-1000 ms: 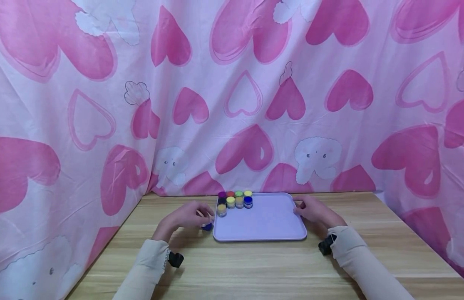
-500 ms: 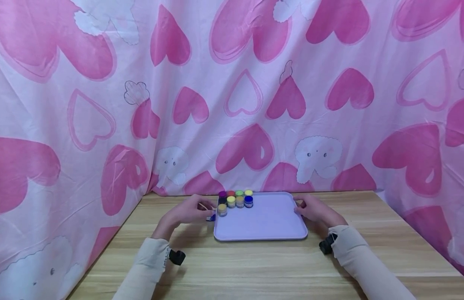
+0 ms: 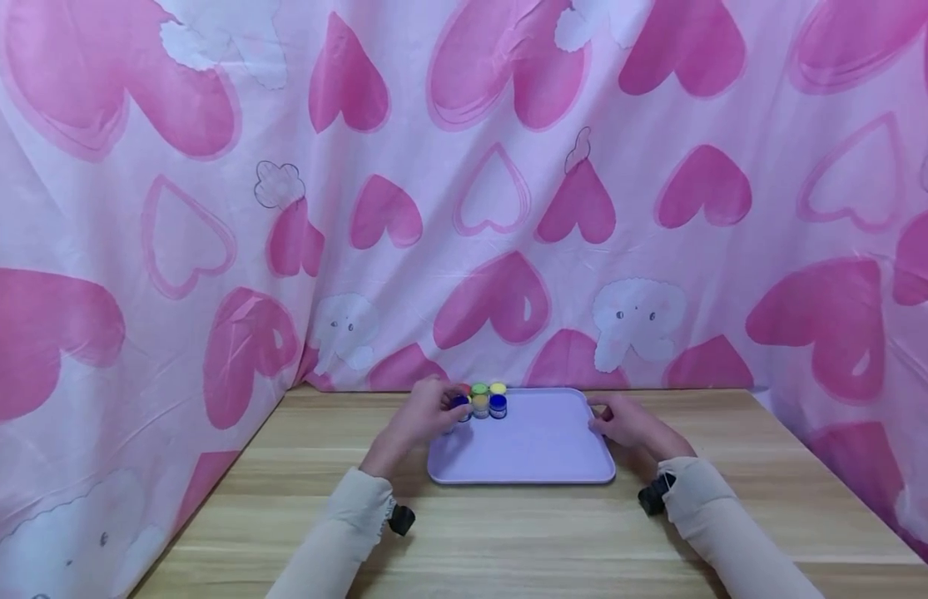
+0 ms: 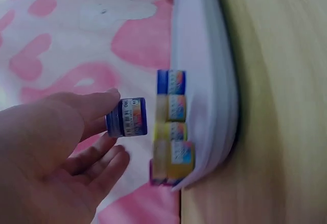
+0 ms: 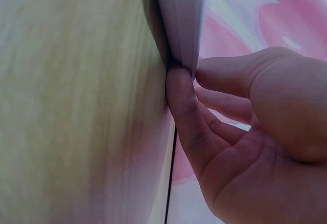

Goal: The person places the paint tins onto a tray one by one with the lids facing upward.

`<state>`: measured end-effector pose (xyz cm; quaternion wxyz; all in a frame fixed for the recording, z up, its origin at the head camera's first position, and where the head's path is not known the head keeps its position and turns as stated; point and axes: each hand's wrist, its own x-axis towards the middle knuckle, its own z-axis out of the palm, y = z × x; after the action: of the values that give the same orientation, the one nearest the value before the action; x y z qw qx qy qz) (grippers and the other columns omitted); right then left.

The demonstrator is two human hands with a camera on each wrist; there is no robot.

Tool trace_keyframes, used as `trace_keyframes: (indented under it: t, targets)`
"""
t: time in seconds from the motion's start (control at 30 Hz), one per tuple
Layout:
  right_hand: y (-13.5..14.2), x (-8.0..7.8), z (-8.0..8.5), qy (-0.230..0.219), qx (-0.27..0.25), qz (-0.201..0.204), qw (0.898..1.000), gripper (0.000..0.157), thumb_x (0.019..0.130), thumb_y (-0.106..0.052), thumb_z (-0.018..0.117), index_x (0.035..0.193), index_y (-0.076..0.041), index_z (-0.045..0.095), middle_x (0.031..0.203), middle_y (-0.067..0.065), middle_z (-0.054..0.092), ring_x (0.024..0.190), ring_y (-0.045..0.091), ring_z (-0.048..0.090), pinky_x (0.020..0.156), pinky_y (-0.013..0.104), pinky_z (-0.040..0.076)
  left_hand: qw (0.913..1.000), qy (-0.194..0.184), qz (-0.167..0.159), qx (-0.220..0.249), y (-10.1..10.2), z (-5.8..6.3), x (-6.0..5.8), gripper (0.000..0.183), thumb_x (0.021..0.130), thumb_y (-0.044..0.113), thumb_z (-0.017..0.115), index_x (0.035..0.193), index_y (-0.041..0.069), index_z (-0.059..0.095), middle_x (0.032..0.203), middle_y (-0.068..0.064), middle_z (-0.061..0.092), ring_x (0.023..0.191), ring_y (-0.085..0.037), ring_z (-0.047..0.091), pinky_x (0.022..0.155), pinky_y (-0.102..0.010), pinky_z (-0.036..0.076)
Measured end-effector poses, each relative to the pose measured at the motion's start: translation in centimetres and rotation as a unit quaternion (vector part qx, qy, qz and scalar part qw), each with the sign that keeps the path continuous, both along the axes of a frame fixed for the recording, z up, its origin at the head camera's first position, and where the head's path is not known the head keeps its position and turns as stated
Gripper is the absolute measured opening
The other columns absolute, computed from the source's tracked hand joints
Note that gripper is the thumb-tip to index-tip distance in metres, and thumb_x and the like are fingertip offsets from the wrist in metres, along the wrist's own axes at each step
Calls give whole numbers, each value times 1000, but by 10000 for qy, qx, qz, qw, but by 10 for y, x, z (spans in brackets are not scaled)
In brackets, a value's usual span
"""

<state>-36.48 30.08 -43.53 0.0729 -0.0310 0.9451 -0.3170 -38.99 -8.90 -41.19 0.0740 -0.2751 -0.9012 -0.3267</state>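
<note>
My left hand [image 3: 432,409] is over the left part of the lilac tray [image 3: 538,453], pinching a small blue paint jar [image 4: 127,117] by one end between thumb and fingers. In the left wrist view the jar hangs apart from the jars on the tray, its printed label showing. Those include a blue jar [image 4: 172,82], a tan jar [image 4: 176,165] and a yellow jar [image 4: 171,131]; a purple one [image 4: 153,177] peeks out behind. From the head, my hand hides the leftmost jars. My right hand [image 3: 621,418] grips the tray's right rim, thumb above and a finger beneath.
The tray lies on a wood-grain table [image 3: 508,532] close to its far edge. Behind and to the sides hangs a pink curtain [image 3: 404,291] printed with hearts. At the back of the tray, green [image 3: 479,389] and yellow [image 3: 497,388] lids show.
My left hand has lifted the blue jar from beside the tray's left edge and carried it rightward over the tray. The right hand keeps its grip on the rim.
</note>
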Motion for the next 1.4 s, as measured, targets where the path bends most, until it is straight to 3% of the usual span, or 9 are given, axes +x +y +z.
trace_keyframes:
  t: [0.2,0.33,0.47,0.7,0.87,1.1,1.4]
  targets:
    - [1,2,-1,12,-83,38,10000,60,104,-15,72,160,-6,51,111,10,70,97,25,63,87,38,63,9972,501,286,-480,20,-14,-4,27,92,21,88,114,8,80,107,-5,75,98,-20,67,88,-35,62]
    - [2,0,-1,40,66,23,10000,61,104,-15,72,160,-5,50,110,10,70,97,24,63,87,38,62,9936,784,455,-680,23,-21,-4,22,90,18,90,107,9,79,98,-2,77,90,-16,68,81,-33,61]
    - [2,0,-1,29,79,13,10000,61,104,-15,72,160,-6,50,113,10,70,98,24,64,92,42,63,9913,881,611,-762,24,-24,-3,20,88,18,92,101,12,78,91,1,74,83,-13,64,73,-29,57]
    - [2,0,-2,134,180,72,9997,60,105,-15,71,160,-5,50,110,10,70,96,24,62,87,39,61,9893,931,767,-822,22,-26,-2,23,84,14,94,100,15,78,92,0,74,84,-14,66,74,-31,58]
    - [3,-2,-4,115,93,61,9999,61,104,-15,72,161,-5,50,111,10,70,97,25,63,88,38,62,9903,741,823,-840,19,-25,-4,25,85,20,94,102,15,77,91,0,73,83,-13,65,73,-32,58]
    - [2,-3,-3,114,117,54,9999,60,105,-16,72,160,-7,51,110,9,69,97,24,62,86,35,60,9951,-263,950,-109,8,-20,-6,21,100,36,80,107,16,76,91,2,71,79,-14,66,69,-27,58]
    - [3,0,-4,212,64,93,9997,61,104,-16,73,160,-6,51,107,8,69,95,24,62,84,35,61,9915,-412,1209,245,-15,-10,-3,10,104,23,73,110,15,75,97,1,73,84,-16,68,75,-30,64]
